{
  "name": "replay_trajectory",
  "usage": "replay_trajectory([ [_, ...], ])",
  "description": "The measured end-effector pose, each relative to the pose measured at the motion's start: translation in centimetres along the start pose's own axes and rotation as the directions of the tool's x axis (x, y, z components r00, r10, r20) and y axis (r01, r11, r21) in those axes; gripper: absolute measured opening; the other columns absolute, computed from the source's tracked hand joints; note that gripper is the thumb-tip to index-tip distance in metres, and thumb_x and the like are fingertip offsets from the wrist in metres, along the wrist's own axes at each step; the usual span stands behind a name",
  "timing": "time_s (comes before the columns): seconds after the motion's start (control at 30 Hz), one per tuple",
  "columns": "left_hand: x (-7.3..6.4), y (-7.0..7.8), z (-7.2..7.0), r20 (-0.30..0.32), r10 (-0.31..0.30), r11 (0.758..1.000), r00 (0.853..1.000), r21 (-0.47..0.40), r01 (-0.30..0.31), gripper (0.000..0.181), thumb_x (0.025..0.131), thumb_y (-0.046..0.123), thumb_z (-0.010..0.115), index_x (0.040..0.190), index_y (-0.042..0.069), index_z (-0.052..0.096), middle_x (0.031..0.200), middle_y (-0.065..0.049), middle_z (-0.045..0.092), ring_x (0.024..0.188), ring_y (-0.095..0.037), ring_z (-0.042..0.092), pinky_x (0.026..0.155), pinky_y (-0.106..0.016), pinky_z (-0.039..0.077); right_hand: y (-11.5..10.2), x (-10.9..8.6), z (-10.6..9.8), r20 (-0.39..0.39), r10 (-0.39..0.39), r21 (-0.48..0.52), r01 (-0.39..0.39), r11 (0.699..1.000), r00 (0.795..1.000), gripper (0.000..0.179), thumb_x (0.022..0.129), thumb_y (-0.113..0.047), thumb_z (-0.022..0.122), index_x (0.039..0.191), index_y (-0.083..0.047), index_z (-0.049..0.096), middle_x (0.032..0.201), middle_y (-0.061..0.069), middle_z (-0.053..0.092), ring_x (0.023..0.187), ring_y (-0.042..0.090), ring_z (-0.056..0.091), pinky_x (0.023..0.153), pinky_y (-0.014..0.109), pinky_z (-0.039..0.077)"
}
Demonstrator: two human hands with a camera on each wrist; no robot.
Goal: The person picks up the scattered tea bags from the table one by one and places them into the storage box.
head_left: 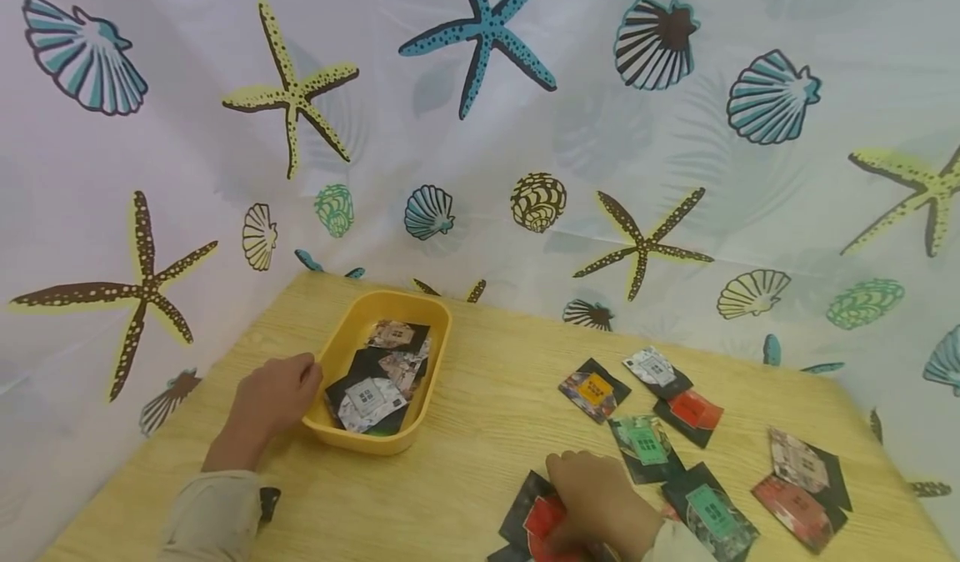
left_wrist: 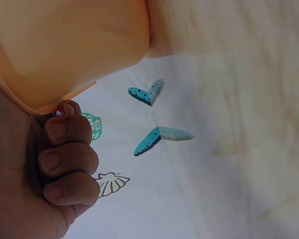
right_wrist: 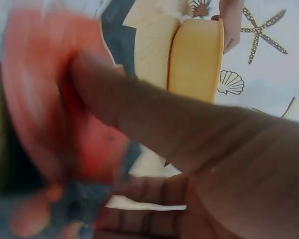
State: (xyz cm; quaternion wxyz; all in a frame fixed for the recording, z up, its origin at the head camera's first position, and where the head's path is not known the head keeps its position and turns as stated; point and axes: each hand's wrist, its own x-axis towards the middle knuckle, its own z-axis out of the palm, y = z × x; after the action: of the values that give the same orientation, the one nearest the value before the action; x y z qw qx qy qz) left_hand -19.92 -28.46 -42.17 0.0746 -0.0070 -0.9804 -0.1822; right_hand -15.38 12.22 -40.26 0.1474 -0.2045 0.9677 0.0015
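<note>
My left hand [head_left: 276, 397] grips the left rim of a yellow plastic tub [head_left: 347, 439]; in the left wrist view its fingers [left_wrist: 70, 159] are curled beneath the tub's edge. Inside the tub lie several dark, patterned flat packets [head_left: 372, 398] with pale labels. My right hand [head_left: 596, 495] is at the table's near side over a black packet with a red label [head_left: 543, 522]. In the right wrist view, its thumb [right_wrist: 139, 104] lies against the blurred red packet [right_wrist: 35, 89], with the other fingers below, so it pinches this packet.
On the wooden table [head_left: 480, 395], more packets lie right of my right hand: an orange-labelled one [head_left: 594, 389], green-labelled ones [head_left: 647, 447], and an overlapping pair [head_left: 801, 508] at the far right. A white curtain [head_left: 487, 145] with shells and starfish stands behind.
</note>
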Motion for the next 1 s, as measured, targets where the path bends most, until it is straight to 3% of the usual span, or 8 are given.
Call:
replay_trajectory([
  [0.1,0.1,-0.1,0.1,-0.004,0.005,1.0,1.0,0.003,-0.005,0.03,0.102,0.026,0.041,0.077,0.012,0.051,0.06,-0.001,0.043,0.054,-0.016,0.041,0.052,-0.029,0.032,0.4,0.1,0.0,-0.035,-0.093,0.085,0.095,0.992,0.995,0.048,0.064,-0.036,0.09,0.086,-0.017,0.052,0.07,-0.006,0.052,0.06,0.013,0.047,0.052,0.032,0.038],
  [0.2,0.1,-0.1,0.2,-0.011,0.012,1.0,1.0,0.0,-0.012,0.031,0.102,0.026,0.041,0.076,0.012,0.051,0.06,-0.001,0.042,0.053,-0.016,0.041,0.052,-0.029,0.031,0.8,0.3,-0.4,-0.056,-0.184,0.18,0.191,0.965,0.981,0.036,0.076,-0.031,0.083,0.093,-0.018,0.055,0.07,-0.007,0.051,0.059,0.01,0.044,0.051,0.028,0.034],
  [0.33,0.1,-0.1,0.2,-0.012,0.012,1.0,1.0,-0.003,-0.012,0.031,0.102,0.026,0.041,0.075,0.013,0.05,0.059,-0.001,0.041,0.053,-0.016,0.041,0.053,-0.029,0.031,0.9,0.8,-1.4,-0.105,-0.302,0.342,0.319,0.884,0.948,0.02,0.089,-0.026,0.072,0.101,-0.014,0.061,0.075,-0.009,0.057,0.06,0.003,0.045,0.055,0.023,0.038],
  [0.47,0.1,-0.2,0.2,-0.014,0.009,1.0,1.0,0.008,-0.009,0.031,0.102,0.026,0.041,0.075,0.013,0.049,0.059,-0.001,0.041,0.053,-0.017,0.041,0.052,-0.029,0.031,0.8,1.3,-2.3,-0.173,-0.37,0.454,0.408,0.792,0.913,0.014,0.093,-0.02,0.067,0.1,-0.01,0.061,0.077,-0.008,0.058,0.062,-0.001,0.044,0.058,0.02,0.041],
  [0.63,0.1,-0.2,0.3,-0.021,0.016,1.0,1.0,0.006,-0.015,0.031,0.102,0.026,0.041,0.075,0.013,0.049,0.059,-0.001,0.042,0.052,-0.016,0.041,0.052,-0.029,0.031,0.2,1.5,-3.0,-0.218,-0.367,0.522,0.426,0.739,0.904,0.012,0.093,-0.013,0.065,0.102,-0.007,0.061,0.081,-0.004,0.062,0.064,-0.001,0.047,0.06,0.021,0.044],
  [0.8,0.1,-0.1,0.5,-0.018,0.019,1.0,1.0,0.001,-0.019,0.031,0.102,0.026,0.042,0.075,0.013,0.05,0.059,-0.001,0.042,0.053,-0.016,0.041,0.052,-0.029,0.031,-0.8,2.0,-3.3,-0.289,-0.319,0.539,0.429,0.725,0.902,0.013,0.092,-0.006,0.062,0.105,-0.006,0.063,0.087,0.001,0.068,0.066,-0.001,0.052,0.061,0.02,0.047],
  [0.9,0.1,0.0,0.4,-0.013,0.016,1.0,1.0,0.002,-0.016,0.03,0.101,0.026,0.042,0.075,0.013,0.051,0.059,-0.001,0.043,0.053,-0.016,0.042,0.052,-0.029,0.032,-1.6,2.8,-3.3,-0.386,-0.297,0.535,0.474,0.7,0.874,0.016,0.094,-0.007,0.062,0.109,-0.005,0.063,0.093,0.005,0.071,0.071,0.0,0.058,0.064,0.021,0.051],
  [1.0,0.1,0.1,0.3,-0.028,0.016,1.0,0.999,-0.001,-0.016,0.03,0.101,0.025,0.043,0.075,0.013,0.051,0.059,-0.002,0.044,0.053,-0.017,0.042,0.052,-0.03,0.031,-2.9,4.0,-3.4,-0.489,-0.272,0.523,0.528,0.669,0.829,0.024,0.095,-0.01,0.064,0.118,-0.005,0.06,0.104,0.008,0.073,0.081,0.005,0.066,0.072,0.022,0.055],
])
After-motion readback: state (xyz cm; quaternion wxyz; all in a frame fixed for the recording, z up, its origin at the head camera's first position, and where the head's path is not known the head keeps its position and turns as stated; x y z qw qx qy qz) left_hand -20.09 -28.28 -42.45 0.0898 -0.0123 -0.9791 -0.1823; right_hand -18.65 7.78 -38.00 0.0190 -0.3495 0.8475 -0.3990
